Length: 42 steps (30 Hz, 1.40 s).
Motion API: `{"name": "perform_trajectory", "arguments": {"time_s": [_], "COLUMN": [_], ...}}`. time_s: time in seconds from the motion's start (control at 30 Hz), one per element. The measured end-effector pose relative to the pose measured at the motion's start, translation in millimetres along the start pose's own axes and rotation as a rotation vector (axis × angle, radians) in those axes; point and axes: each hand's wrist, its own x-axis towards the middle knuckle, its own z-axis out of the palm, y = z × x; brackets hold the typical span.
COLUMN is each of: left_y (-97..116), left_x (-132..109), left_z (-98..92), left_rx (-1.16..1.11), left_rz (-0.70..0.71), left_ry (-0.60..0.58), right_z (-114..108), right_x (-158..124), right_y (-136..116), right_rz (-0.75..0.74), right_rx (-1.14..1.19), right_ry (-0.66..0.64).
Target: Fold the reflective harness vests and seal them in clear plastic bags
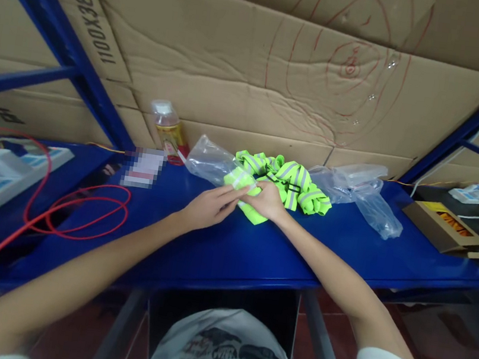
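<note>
As both forearms reach over the blue counter (pixel 228 256), I see the left hand (pixel 209 207) pinching one side of a folded neon-green reflective strap (pixel 256 215), while the right hand (pixel 268 201) is clasped on its other side. Matching straps (pixel 314 203) lie heaped just beyond, between a clear plastic bag (pixel 209 160) and another bag (pixel 382 207).
</note>
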Motion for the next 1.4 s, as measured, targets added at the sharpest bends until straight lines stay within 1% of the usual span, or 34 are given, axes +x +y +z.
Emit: {"name": "perform_trajectory", "arguments": {"time_s": [0.13,0.2,0.3,0.4,0.5,0.57,0.63,0.73,0.83,0.9,1.0,1.07,1.13,1.23,1.33,1.4], "left_y": [1,1,3,8,16,21,24,23,15,9,1,-1,-1,1,4,8], "left_x": [4,4,1,-2,-3,-1,1,2,1,-1,-1,0,2,3,3,2], "left_z": [-2.7,-5.1,-5.1,-1.9,0.4,1.8,4.0,7.7,8.2,6.6,3.8,3.0,3.2,4.1,4.1,4.1], "left_rx": [-0.001,0.022,0.058,0.136,0.176,0.198,0.243,0.285,0.218,0.131,-0.008,-0.074,-0.116,-0.154,-0.144,-0.107], "left_rz": [-0.016,0.003,0.049,0.094,0.128,0.101,0.027,-0.09,-0.139,-0.127,-0.107,-0.107,-0.113,-0.143,-0.18,-0.194], "left_ry": [0.098,0.122,0.108,0.103,0.09,0.068,0.054,0.04,0.057,0.119,0.221,0.248,0.262,0.289,0.313,0.293], "right_z": [9,11,13,13,15,18,21,22,20,18,14,12,10,6,6,8], "right_x": [1,1,-3,-6,-8,-8,-8,-9,-9,-8,-4,-2,-1,-2,-4,-8], "right_y": [4,3,-2,-5,-7,-7,-8,-11,-13,-15,-16,-17,-17,-19,-20,-21], "right_rz": [0.004,-0.015,-0.033,-0.021,0.012,0.024,0.046,0.046,0.0,0.007,0.097,0.16,0.183,0.13,0.021,-0.027], "right_rx": [0.296,0.351,0.284,0.18,0.204,0.278,0.336,0.418,0.486,0.518,0.595,0.612,0.587,0.518,0.443,0.43], "right_ry": [0.034,0.052,0.045,0.008,-0.004,0.018,0.031,-0.01,-0.045,-0.07,-0.148,-0.186,-0.204,-0.201,-0.143,-0.101]}}
